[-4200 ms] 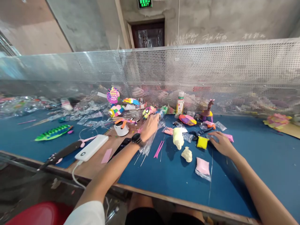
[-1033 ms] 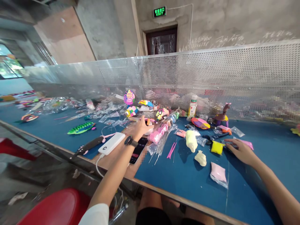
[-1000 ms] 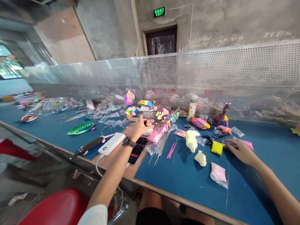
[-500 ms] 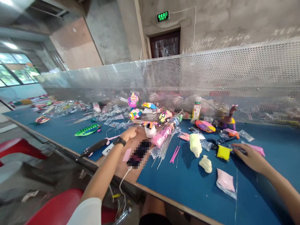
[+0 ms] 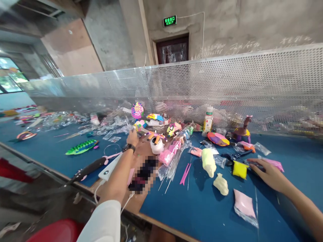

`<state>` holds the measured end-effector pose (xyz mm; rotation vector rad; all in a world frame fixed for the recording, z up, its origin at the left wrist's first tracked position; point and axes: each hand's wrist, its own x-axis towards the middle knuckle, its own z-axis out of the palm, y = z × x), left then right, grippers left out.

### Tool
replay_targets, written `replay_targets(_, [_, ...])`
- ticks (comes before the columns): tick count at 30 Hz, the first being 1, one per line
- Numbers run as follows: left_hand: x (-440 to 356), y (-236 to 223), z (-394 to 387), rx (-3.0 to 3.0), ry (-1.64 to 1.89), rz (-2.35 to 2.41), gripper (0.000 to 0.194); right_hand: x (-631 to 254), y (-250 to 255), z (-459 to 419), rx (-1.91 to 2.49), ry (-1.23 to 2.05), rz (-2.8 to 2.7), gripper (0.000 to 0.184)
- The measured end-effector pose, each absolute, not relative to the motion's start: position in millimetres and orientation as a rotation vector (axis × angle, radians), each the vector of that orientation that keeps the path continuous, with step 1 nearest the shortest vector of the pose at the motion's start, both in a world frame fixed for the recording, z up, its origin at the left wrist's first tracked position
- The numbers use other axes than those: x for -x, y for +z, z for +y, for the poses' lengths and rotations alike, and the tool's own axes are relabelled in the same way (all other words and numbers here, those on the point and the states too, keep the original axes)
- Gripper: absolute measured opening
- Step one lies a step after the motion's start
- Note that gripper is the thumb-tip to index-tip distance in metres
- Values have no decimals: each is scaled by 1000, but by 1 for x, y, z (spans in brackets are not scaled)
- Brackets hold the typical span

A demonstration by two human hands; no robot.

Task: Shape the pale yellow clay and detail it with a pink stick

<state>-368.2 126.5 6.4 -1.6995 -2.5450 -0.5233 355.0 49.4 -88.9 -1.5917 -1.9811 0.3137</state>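
My left hand [image 5: 133,137], a black watch on its wrist, is stretched out over the brown board toward a multicoloured clay figure [image 5: 138,126]. Its fingers are turned away from me and I cannot make them out. A white cup with orange pieces [image 5: 156,146] stands just right of it. My right hand [image 5: 267,170] lies flat and open on the blue table [image 5: 290,188], fingertips close to a yellow clay block [image 5: 239,169] and resting by a pink packet [image 5: 275,163]. Two cream clay lumps [image 5: 208,161] [image 5: 221,184] lie between my arms.
A white power bank [image 5: 109,166], a blurred phone [image 5: 143,173] and a black tool [image 5: 88,167] lie near the front edge. Bagged pink clay [image 5: 169,154], a pink packet [image 5: 243,205], a bottle [image 5: 208,119], a purple figure [image 5: 243,129] and a green piece [image 5: 81,147] clutter the table. A perforated metal screen [image 5: 227,84] closes the back.
My left hand left the clay bags, drew back over the board, then reached forward-left toward the multicoloured figure. My view swung left. The right hand stayed flat by the yellow block.
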Motion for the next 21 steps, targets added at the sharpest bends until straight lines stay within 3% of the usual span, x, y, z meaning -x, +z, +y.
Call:
replay_targets(8, [369,-13,157,1478,-449,-2753,42,-351,-83,44,1600,298,-1963,46])
replay_targets(21, [368,-30,168,1583,-372,-2633,21,-343,-79,40,1606,282,-1984,45])
